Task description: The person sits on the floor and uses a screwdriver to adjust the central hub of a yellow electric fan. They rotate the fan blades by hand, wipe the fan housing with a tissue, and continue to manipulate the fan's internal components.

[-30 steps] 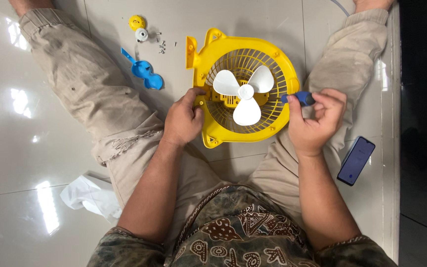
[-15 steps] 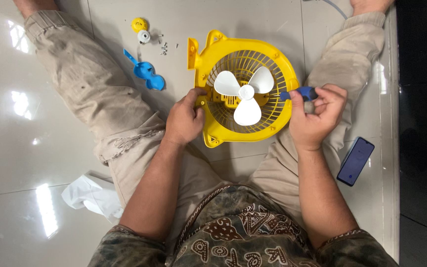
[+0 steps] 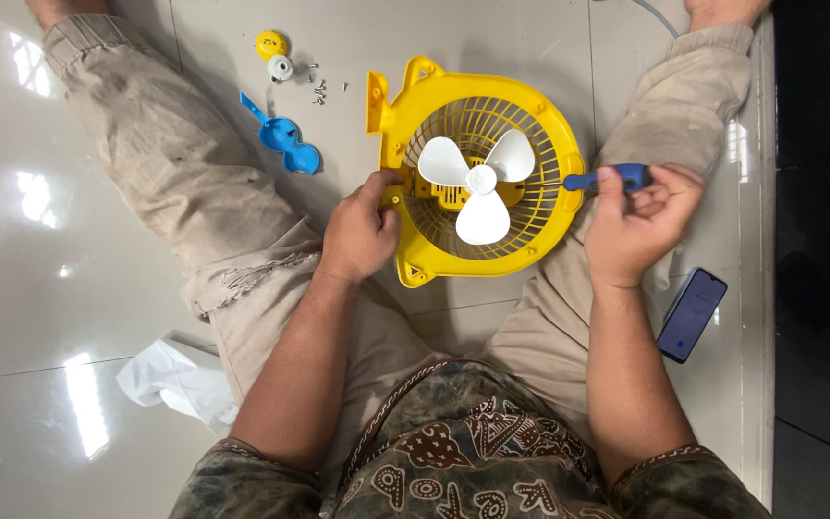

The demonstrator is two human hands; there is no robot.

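Our right hand (image 3: 641,226) has slid outward, gripping the blue screwdriver (image 3: 607,179) against the yellow fan (image 3: 477,183) rim. Our left hand (image 3: 359,235) clasps the housing's edge, apparently steadying it.

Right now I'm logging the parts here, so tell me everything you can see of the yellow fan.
The fan lies flat on the pale tiled floor between the person's legs. Its round yellow housing looks like plastic, with a ribbed grille, squared corners and a tab at the top left. A white three-blade propeller sits exposed at its centre over a yellow motor block. The left hand grips its left edge; the right hand holds a blue-handled screwdriver whose shaft reaches in from the right rim.
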